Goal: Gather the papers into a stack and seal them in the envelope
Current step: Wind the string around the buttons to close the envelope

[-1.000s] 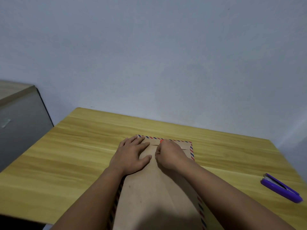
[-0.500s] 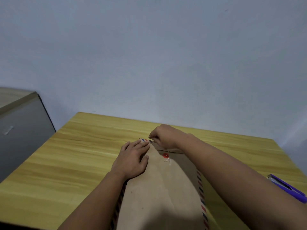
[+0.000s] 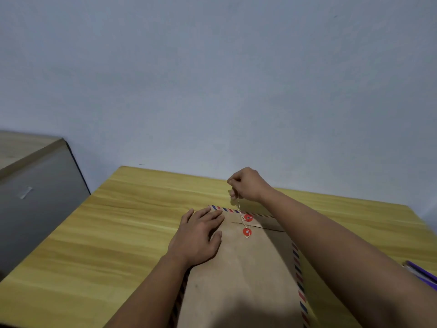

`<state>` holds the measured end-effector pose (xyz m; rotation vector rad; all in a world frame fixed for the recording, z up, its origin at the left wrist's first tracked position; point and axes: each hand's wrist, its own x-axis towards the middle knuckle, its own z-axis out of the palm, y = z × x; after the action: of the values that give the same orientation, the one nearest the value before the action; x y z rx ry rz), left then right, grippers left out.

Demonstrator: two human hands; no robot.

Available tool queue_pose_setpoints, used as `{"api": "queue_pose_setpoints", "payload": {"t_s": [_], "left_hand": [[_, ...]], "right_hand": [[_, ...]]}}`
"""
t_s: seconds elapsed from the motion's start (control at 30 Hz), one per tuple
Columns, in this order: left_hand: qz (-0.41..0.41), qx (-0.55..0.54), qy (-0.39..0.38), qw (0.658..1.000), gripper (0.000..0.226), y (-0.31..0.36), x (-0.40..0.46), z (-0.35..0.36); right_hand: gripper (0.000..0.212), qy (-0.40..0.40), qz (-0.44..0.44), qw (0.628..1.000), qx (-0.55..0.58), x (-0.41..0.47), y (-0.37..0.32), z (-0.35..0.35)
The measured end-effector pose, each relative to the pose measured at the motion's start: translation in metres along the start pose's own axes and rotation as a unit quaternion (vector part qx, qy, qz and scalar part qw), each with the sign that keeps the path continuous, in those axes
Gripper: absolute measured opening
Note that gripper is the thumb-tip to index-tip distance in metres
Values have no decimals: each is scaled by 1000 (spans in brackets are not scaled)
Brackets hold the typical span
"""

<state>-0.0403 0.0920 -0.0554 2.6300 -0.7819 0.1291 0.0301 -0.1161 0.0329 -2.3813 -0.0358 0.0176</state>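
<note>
1. Envelope (image 3: 238,275), brown kraft with a red-and-blue striped border, lies flat on the wooden table (image 3: 118,233), flap end away from the person. Flap is folded down; papers not visible, presumably inside.
2. Left hand (image 3: 197,235) rests flat on the envelope's upper left part, fingers extended, pinning it to the table.
3. Right hand (image 3: 246,184) is raised beyond the flap edge, fingers curled, pinching the free end of the thin string (image 3: 239,204). The hands are apart.
4. String runs down from the pinch to the upper red button (image 3: 247,218) on the flap, then on to the lower red button (image 3: 246,232) on the body, where it loops. Number of turns cannot be read.
5. Judgement: step in hand is winding the closure; task looks near its end.
6. To do it well: keep the string taut, trace figure-eights tight under both buttons, and keep the flat hand pressing so the flap does not lift.
7. Risk: slack lets loops slip off a button.
8. Purple stapler (image 3: 423,275) lies at the right edge, well apart.
</note>
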Motion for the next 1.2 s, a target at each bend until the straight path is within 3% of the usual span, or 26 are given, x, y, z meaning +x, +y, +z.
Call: {"api": "queue_pose_setpoints", "payload": {"t_s": [0.1, 0.23, 0.43, 0.57, 0.67, 0.77, 0.83, 0.93, 1.0, 1.1, 1.13, 1.2], "left_hand": [[-1, -2, 0, 1000, 56, -1, 0, 0], [-1, 1, -6, 1000, 58, -1, 0, 1], [0, -2, -4, 1000, 62, -3, 0, 3], [2, -5, 1, 1000, 58, -3, 0, 3], [1, 1, -4, 1000, 61, -4, 0, 3], [3, 5, -7, 1000, 64, -4, 0, 3], [2, 4, -6, 1000, 63, -4, 0, 2], [2, 2, -7, 1000, 65, -3, -1, 2], [4, -1, -6, 1000, 66, -3, 0, 2], [3, -1, -4, 1000, 68, -3, 0, 2], [2, 1, -5, 1000, 69, -3, 0, 2], [1, 6, -7, 1000, 70, -4, 0, 3]], "right_hand": [[21, 42, 94, 973, 208, 6, -3, 2], [24, 118, 93, 950, 273, 15, 2, -3], [31, 99, -13, 995, -11, 0, 23, -26], [21, 55, -27, 963, -263, -9, 48, -45], [23, 46, 2, 927, -373, -24, 58, -56], [25, 80, 18, 924, -372, -33, 75, -50], [16, 102, 52, 947, -298, -36, 79, -45], [12, 62, 92, 970, -215, -39, 68, -47], [7, 57, 97, 938, -327, -46, 58, -47], [33, 71, 73, 827, -553, -55, 43, -41], [38, 74, 46, 819, -567, -58, 39, -40], [38, 63, -41, 850, -522, -61, 37, -39]]}}
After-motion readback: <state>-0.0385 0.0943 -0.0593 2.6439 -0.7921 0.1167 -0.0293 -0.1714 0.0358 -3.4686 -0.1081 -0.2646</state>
